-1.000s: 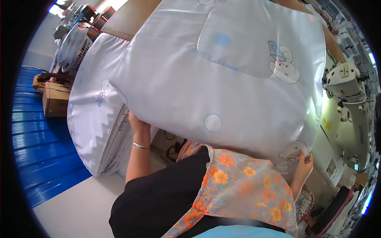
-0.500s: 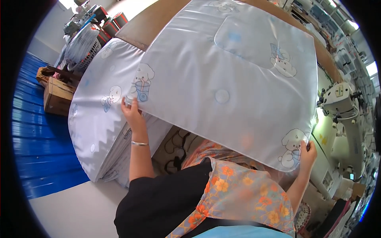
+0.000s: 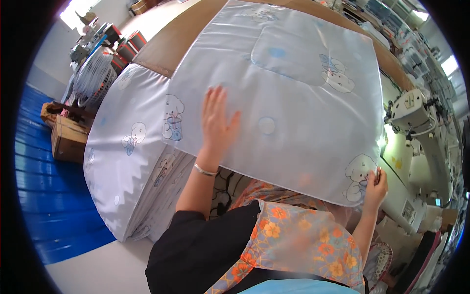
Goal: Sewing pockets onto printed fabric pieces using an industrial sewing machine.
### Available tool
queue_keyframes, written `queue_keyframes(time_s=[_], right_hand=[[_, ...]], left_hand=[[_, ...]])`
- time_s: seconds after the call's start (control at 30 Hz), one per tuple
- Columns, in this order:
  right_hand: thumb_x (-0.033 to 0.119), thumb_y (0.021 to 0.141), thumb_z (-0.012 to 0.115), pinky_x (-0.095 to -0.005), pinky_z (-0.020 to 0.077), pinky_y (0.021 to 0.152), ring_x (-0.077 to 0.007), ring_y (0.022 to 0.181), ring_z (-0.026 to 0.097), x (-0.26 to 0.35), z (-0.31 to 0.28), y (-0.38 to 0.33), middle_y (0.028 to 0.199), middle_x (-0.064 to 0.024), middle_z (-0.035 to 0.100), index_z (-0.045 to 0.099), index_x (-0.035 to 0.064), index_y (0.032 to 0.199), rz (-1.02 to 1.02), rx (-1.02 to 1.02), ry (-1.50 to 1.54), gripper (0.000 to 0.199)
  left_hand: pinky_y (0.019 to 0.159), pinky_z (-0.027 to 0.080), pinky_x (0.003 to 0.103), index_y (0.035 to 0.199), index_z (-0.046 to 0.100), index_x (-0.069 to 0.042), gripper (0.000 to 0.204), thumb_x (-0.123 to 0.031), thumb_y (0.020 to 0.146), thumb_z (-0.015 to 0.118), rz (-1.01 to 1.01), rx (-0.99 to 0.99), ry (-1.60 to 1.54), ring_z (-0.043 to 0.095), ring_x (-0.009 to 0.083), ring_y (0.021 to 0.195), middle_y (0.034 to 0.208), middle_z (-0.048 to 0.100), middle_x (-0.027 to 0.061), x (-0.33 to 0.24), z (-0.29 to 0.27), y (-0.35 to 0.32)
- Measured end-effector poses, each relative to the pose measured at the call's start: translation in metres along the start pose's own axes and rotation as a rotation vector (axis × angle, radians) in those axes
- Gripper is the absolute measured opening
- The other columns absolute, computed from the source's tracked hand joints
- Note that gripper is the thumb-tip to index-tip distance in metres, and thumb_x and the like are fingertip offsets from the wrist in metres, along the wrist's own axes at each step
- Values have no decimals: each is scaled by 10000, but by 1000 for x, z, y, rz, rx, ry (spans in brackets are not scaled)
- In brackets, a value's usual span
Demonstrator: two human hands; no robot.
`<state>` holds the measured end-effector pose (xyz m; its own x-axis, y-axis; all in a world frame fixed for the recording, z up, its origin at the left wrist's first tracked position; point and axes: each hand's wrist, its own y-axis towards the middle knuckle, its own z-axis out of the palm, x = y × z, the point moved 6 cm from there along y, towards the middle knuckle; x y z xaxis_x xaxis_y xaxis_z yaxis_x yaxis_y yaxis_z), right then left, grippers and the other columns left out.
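Blue floor panels (image 3: 44, 196) fill the lower left of the frame, and along the right edge we see a white sewing machine (image 3: 416, 115) on its stand. At the far left a wooden crate (image 3: 68, 139) sits on the floor, but we cannot tell what is in it. Toward the upper left stand a white fan (image 3: 93, 78) and some dark red boxes (image 3: 129, 46), whose contents we cannot make out either.

Across the middle we see a brown table (image 3: 161, 44), and over it lies a pale blue quilted cover (image 3: 293, 93) printed with small cartoon animals and blue dots. Its near edge hangs out over our lap in the centre of the frame. To the left of it, a tall stack of similar covers (image 3: 127, 171) shows its folded edges in a zigzag down the side.

Our left hand (image 3: 218, 125) lies flat on top of the cover, fingers spread wide and pointing away toward the top of the frame, palm pressed on the fabric; a thin bracelet (image 3: 204, 170) circles the wrist. Our right hand (image 3: 374, 188), at the lower right, pinches the near right corner of the cover, with fingers closed on the fabric beside a printed animal. An orange floral cloth (image 3: 303, 240) drapes over our lap at the bottom centre.
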<state>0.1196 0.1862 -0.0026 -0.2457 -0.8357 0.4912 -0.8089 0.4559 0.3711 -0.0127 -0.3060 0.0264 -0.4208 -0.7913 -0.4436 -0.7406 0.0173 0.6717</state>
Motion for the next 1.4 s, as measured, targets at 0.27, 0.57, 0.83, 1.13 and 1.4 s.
queue_keyframes(time_s=[0.27,0.57,0.83,1.13,1.4], right_hand=[[85,837,672,-333,494,653,-245,744,626,26,-8,-9,893,-107,644,652,86,1135,-300,-51,-98,298],[-16,750,674,-351,503,678,-274,756,629,32,-9,-10,897,-116,648,657,73,1089,-294,-10,-41,351],[-20,726,685,-358,499,662,-302,769,628,31,-6,-9,894,-122,650,662,64,1042,-278,25,-36,328],[26,885,624,-179,377,563,-21,604,445,-25,1,7,720,54,561,670,32,1068,89,120,328,188],[139,933,610,-173,280,487,2,536,365,-44,4,37,651,65,502,690,50,1055,230,116,551,171]], left_hand=[[1139,251,473,1326,489,-3,562,-293,874,652,210,406,-90,310,345,1390,1435,432,175,-86,111,62],[1165,111,537,1433,416,-156,602,-501,941,375,-135,588,396,224,293,1442,1538,302,124,-1,200,158],[1045,335,464,1275,547,-83,484,-410,935,438,413,761,218,424,304,1283,1349,496,137,-90,199,112],[941,454,375,1200,611,-1,348,-237,948,571,-251,1501,-1301,593,249,1062,1095,646,145,-147,84,-105],[994,453,361,1327,497,4,411,-116,940,562,-1093,851,-1220,549,213,1168,1309,554,117,-23,80,-192]])
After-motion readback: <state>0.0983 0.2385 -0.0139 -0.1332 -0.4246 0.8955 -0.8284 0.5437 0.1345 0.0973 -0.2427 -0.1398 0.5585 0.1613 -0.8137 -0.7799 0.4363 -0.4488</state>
